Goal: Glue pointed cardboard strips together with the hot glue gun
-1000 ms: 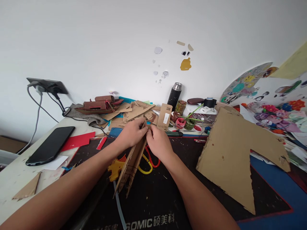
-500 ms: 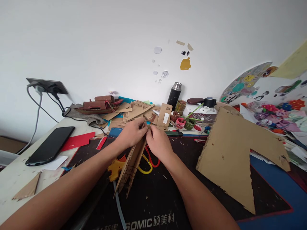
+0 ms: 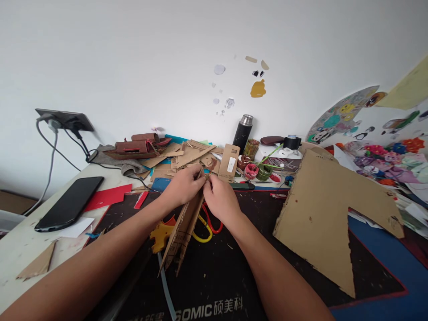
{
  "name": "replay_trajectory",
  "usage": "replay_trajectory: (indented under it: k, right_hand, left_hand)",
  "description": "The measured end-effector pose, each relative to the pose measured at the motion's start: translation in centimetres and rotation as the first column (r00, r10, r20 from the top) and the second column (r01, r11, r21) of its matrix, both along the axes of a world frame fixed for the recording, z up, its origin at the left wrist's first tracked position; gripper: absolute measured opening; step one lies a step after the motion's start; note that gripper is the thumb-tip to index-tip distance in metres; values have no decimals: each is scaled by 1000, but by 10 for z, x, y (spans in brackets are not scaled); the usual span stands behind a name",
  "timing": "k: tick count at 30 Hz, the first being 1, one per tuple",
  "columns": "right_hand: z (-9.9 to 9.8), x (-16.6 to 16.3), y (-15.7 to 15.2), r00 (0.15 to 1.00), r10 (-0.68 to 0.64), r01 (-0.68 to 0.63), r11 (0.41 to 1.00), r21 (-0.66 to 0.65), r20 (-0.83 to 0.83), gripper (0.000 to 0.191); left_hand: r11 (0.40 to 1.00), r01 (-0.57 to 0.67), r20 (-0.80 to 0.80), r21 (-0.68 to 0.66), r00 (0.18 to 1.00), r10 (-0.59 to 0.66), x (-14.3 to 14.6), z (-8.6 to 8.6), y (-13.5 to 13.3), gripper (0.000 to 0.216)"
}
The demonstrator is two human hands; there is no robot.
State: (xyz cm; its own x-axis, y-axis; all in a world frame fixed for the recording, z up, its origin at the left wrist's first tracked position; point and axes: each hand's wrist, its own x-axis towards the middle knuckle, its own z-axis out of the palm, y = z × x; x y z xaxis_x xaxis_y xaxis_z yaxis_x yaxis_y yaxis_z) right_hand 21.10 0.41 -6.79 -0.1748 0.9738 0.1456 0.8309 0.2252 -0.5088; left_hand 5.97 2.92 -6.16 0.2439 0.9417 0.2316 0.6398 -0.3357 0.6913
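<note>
Both my hands meet at the desk's middle over a long folded cardboard strip [image 3: 182,234] that stands on edge and runs toward me. My left hand [image 3: 183,186] grips its far top end with curled fingers. My right hand [image 3: 220,198] pinches the same end from the right side. Under the strip lie scissors with yellow and red handles [image 3: 207,227] and a yellow glue gun [image 3: 161,235] on the black mat [image 3: 217,285].
A large cut cardboard sheet [image 3: 321,214] lies to the right. Cardboard scraps [image 3: 189,156], a model boat [image 3: 137,147], a black flask [image 3: 243,132] and paint pots [image 3: 257,170] crowd the back. A black phone [image 3: 70,203] and red card [image 3: 107,196] lie left. Colourful paper crafts [image 3: 388,165] fill the far right.
</note>
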Motion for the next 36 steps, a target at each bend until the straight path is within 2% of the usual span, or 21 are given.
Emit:
replay_trajectory:
  k: [36]
  right_hand:
    - [2, -2, -1, 999, -11, 12, 999, -30, 33, 24]
  left_hand:
    - [1000, -3, 31, 3, 1000, 3, 2, -2, 1, 13]
